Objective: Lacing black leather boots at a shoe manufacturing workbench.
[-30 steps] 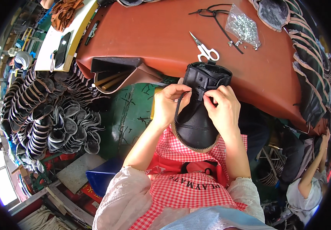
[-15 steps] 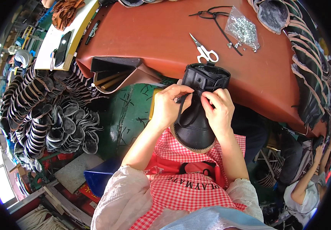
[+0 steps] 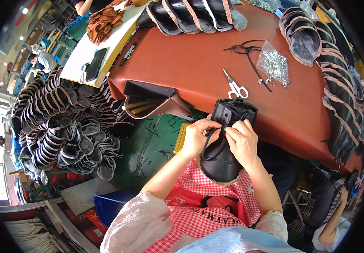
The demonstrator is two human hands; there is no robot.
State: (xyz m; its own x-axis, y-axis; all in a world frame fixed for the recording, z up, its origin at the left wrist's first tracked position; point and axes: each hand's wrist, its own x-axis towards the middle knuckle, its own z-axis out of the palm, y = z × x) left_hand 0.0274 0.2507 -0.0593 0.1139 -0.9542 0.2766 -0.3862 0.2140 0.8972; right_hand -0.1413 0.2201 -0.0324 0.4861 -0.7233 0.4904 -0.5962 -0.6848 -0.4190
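A black leather boot upper [image 3: 222, 168] rests against my lap and the near table edge, its collar pointing away from me and its stitched toe rim toward me. My left hand [image 3: 198, 138] pinches the black lace [image 3: 209, 147] beside the eyelets, and a loop of it hangs over the front of the upper. At the same lacing, my right hand [image 3: 244, 141] has thumb and index finger pressed together; what lies between them is too small to make out. Just beyond the collar lie white-handled scissors [image 3: 236, 90].
On the red-brown table [image 3: 182, 59] lie a bag of small metal fittings [image 3: 274, 63], a loose black cord [image 3: 249, 59] and a marker [image 3: 128, 54]. Rows of boot uppers [image 3: 335, 101] line the right side. More uppers [image 3: 51, 130] are heaped at left. An open pouch [image 3: 156, 107] hangs at the table edge.
My view has tilted up, so the table and boot upper appear lower in the picture and more uppers show at the far edge. Both hands stay at the lacing with little change.
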